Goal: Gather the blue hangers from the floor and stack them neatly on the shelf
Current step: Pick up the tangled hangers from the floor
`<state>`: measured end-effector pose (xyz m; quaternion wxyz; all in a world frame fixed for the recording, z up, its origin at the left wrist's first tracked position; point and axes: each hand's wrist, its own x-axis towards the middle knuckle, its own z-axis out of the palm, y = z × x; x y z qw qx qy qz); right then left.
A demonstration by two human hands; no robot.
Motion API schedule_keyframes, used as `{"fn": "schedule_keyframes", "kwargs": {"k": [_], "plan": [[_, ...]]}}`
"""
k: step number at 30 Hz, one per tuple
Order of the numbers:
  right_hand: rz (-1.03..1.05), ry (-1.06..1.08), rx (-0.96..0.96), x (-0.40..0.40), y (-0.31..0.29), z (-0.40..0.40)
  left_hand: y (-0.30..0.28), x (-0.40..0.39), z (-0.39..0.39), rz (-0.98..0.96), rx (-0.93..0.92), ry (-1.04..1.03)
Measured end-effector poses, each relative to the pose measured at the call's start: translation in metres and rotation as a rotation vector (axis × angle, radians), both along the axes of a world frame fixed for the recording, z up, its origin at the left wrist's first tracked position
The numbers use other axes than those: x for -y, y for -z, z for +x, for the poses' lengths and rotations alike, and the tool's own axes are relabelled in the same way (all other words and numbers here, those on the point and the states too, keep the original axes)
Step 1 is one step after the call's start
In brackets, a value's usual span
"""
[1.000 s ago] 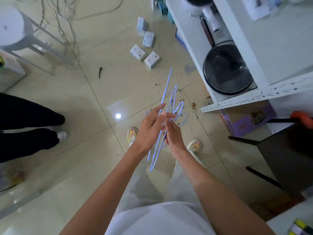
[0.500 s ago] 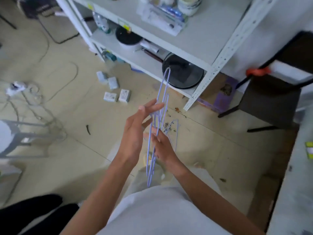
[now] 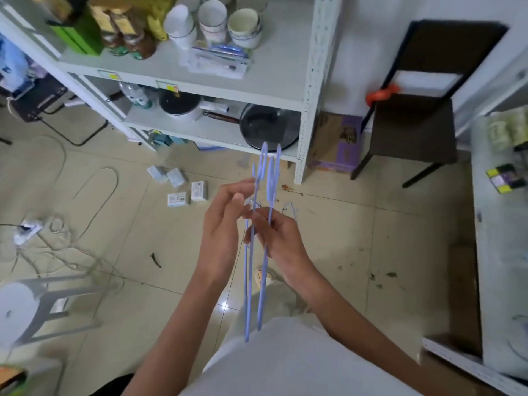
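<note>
Two hands hold a bunch of blue hangers (image 3: 262, 224) at frame centre, edge-on to the camera. Right hand (image 3: 281, 238): fingers closed round the wire mid-length, just below the hook necks. Left hand (image 3: 225, 224): fingers only loosely curled, tips touching the wires on the left side of the bunch; whether it pinches any wire cannot be told. Hanger hooks stick up above both hands toward upper centre; long bars run down past the wrists to lower centre, ending in front of the person's white shirt (image 3: 300, 364).

Hangers: thin, pale blue wire, several together; exact count not readable. One more loop of blue wire shows just right of the right hand.

Surroundings, near to far: grey stool (image 3: 31, 304) at lower left; loose cables (image 3: 85, 224) at left; small white boxes (image 3: 185, 187) on the tiled floor (image 3: 357, 238), centre-left. Beyond them, white shelf unit (image 3: 308, 115) across the upper frame: black pan (image 3: 268, 127) on the lower level, directly behind the hook tips; white bowls (image 3: 217, 21) and jars on the upper level. Dark chair (image 3: 414, 124) at upper right.
</note>
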<state>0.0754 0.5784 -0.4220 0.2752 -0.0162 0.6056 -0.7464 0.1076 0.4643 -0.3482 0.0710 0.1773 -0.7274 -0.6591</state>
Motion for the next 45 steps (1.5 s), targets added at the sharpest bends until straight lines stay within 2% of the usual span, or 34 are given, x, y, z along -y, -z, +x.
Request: {"fn": "schedule_keyframes", "kwargs": {"k": [2, 4, 6, 8, 9, 13, 15, 18, 23, 27, 31, 36, 39, 45], "plan": [[0.03, -0.005, -0.061, -0.013, -0.007, 0.009, 0.008, -0.01, 0.011, 0.014, 0.109, -0.094], [0.058, -0.01, -0.079, -0.024, -0.01, 0.021, 0.017, -0.021, 0.018, 0.03, 0.215, -0.088], [0.063, 0.002, -0.084, -0.032, -0.009, 0.032, 0.026, -0.032, 0.02, 0.046, 0.351, 0.004], [0.083, 0.023, -0.111, -0.04, -0.011, 0.04, 0.029, -0.042, 0.021, 0.178, 0.425, 0.128], [0.105, 0.03, -0.138, -0.044, -0.013, 0.042, 0.029, -0.046, 0.022, 0.235, 0.415, 0.166], [0.269, 0.121, -0.194, -0.068, -0.023, 0.051, 0.02, -0.059, 0.012, 0.258, 0.265, 0.266], [0.402, 0.296, -0.23, -0.082, -0.022, 0.054, 0.017, -0.064, 0.001, 0.3, 0.255, 0.312], [0.557, 0.557, -0.203, -0.101, -0.033, 0.053, 0.017, -0.068, -0.021, 0.229, 0.301, 0.395], [0.652, 0.821, -0.181, -0.139, -0.054, 0.06, 0.016, -0.086, -0.047, 0.201, 0.289, 0.559], [0.686, 0.999, -0.079, -0.166, -0.064, 0.083, 0.01, -0.112, -0.054, 0.169, 0.219, 0.753], [0.749, 1.122, -0.052, -0.202, -0.067, 0.095, 0.007, -0.141, -0.072, 0.212, 0.189, 0.808], [0.843, 1.238, 0.011, -0.257, -0.066, 0.095, 0.011, -0.191, -0.081, 0.157, 0.178, 0.823], [0.864, 1.253, -0.021, -0.296, -0.065, 0.096, 0.013, -0.232, -0.086, 0.146, 0.163, 0.856], [1.093, 1.33, -0.065, -0.377, -0.058, 0.097, 0.014, -0.331, -0.104, 0.107, 0.118, 0.94]]}}
